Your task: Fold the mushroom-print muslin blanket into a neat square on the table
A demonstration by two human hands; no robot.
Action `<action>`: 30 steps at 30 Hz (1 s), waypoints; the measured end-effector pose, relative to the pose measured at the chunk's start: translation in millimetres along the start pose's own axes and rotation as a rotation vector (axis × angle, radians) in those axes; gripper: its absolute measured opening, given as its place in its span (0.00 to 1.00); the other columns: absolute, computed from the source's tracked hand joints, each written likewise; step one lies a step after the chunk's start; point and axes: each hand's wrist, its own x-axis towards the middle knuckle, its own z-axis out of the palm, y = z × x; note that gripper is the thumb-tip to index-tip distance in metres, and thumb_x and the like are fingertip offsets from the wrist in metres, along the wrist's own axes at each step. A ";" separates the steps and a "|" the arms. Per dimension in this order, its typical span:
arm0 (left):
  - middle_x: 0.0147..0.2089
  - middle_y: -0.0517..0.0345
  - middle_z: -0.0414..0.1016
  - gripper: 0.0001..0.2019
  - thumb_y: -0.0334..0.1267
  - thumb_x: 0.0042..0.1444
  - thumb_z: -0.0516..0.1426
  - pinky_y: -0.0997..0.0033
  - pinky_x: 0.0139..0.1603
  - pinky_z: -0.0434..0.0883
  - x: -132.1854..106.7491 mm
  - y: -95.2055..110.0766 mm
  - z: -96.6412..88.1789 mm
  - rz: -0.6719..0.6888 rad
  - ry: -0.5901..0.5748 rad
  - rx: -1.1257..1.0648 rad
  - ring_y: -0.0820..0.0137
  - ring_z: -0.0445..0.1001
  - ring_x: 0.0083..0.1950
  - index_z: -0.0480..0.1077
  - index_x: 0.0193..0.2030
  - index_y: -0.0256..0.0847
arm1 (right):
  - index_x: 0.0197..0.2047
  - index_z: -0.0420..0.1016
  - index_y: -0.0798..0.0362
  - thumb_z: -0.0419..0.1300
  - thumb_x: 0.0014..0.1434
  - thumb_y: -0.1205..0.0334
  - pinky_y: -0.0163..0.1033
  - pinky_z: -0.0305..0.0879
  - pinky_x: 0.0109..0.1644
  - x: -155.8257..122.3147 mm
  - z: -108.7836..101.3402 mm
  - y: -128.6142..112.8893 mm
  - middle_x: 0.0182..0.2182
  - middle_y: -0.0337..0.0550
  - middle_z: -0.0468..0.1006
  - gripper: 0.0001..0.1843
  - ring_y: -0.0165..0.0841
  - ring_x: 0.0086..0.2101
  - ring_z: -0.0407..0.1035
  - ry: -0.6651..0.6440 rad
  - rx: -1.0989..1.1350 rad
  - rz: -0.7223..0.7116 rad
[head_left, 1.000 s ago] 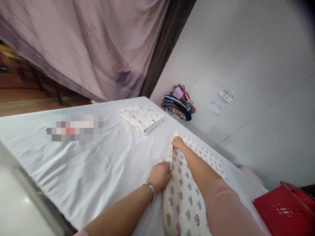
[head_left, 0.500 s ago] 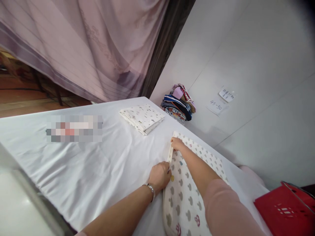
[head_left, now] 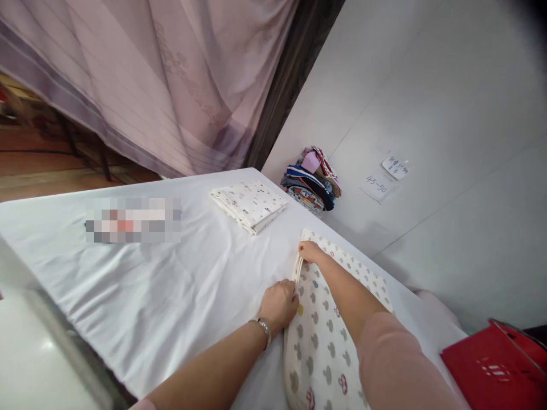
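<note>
A folded white cloth with grey mouse-head prints [head_left: 316,347] lies at the near right of the white-covered table [head_left: 171,290]. My left hand [head_left: 280,303], a bracelet on its wrist, has its fingers curled on the cloth's left edge. My right hand [head_left: 308,250] reaches farther along the same edge, near the far corner, and pinches the layered edge. Both forearms cross over the cloth.
A second folded printed cloth [head_left: 248,205] lies at the table's far side. A pile of coloured fabrics [head_left: 311,181] sits on the floor by the wall, near paper notes [head_left: 384,176]. A red basket [head_left: 499,364] stands at the lower right. Pink curtains [head_left: 171,80] hang behind.
Both hands stay on the cloth's left edge. The view has shifted slightly; nothing else has moved.
</note>
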 end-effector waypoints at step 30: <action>0.41 0.59 0.71 0.07 0.34 0.54 0.49 0.76 0.37 0.63 -0.2 4.7 -0.9 -0.045 -0.033 -0.279 0.73 0.69 0.38 0.61 0.41 0.42 | 0.37 0.75 0.49 0.57 0.46 0.70 0.33 0.62 0.37 0.2 1.1 -6.7 0.40 0.44 0.75 0.14 0.36 0.40 0.70 0.123 -0.113 0.097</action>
